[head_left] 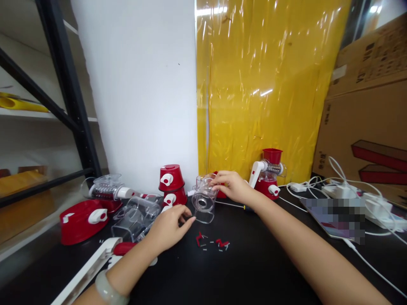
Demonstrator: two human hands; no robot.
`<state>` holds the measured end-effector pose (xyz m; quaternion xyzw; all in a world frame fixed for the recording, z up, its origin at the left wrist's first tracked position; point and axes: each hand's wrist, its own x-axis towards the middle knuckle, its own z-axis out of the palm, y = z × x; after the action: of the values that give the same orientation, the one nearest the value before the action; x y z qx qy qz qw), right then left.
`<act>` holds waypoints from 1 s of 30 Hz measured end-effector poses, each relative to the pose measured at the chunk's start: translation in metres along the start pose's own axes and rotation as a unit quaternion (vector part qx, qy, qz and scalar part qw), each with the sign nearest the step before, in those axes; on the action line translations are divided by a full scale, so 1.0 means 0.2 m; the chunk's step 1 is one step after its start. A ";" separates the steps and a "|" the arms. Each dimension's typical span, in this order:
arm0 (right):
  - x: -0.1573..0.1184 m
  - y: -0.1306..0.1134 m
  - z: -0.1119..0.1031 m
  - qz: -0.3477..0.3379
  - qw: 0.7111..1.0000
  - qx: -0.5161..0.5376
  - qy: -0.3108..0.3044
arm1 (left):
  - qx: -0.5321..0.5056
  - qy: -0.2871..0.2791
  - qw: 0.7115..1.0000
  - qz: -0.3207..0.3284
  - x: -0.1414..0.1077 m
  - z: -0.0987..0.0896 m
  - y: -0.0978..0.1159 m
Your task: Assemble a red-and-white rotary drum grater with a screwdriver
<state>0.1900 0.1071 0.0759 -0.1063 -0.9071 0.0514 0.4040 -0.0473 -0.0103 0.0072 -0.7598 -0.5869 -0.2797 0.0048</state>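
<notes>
A clear plastic drum housing (204, 205) with a round opening stands on the black table in front of me. My right hand (233, 186) grips its upper right side with bent fingers. Just left of the housing is my left hand (173, 226), thumb and index tip drawn together in a pinch. Whatever lies between those tips is too small to make out. Nearer to me lie two small red plastic pieces (222, 243) and several short metal pins (204, 249).
Stacked red bases (173, 180) stand behind my left hand. Further left are clear housings (136, 216), a red base (81, 224) and a white crank handle (92, 264). An assembled rotary grater (270, 173), a tablet (333, 218), cables and a carton (365, 114) occupy the right.
</notes>
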 end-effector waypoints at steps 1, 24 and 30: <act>0.00 0.00 0.01 -0.001 1.000 0.000 -0.002 | -0.008 0.009 1.000 -0.011 0.00 0.01 0.00; -0.12 0.03 0.21 0.012 0.997 -0.018 0.078 | -0.064 0.039 0.994 -0.075 0.00 0.06 0.00; -0.16 0.08 0.27 0.007 0.996 -0.068 0.055 | 0.023 0.033 0.996 -0.076 -0.01 -0.04 0.06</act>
<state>0.1737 0.1154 0.0141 -0.1425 -0.8841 -0.0134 0.4449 -0.0401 -0.0178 0.0164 -0.7030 -0.6486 -0.2910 0.0202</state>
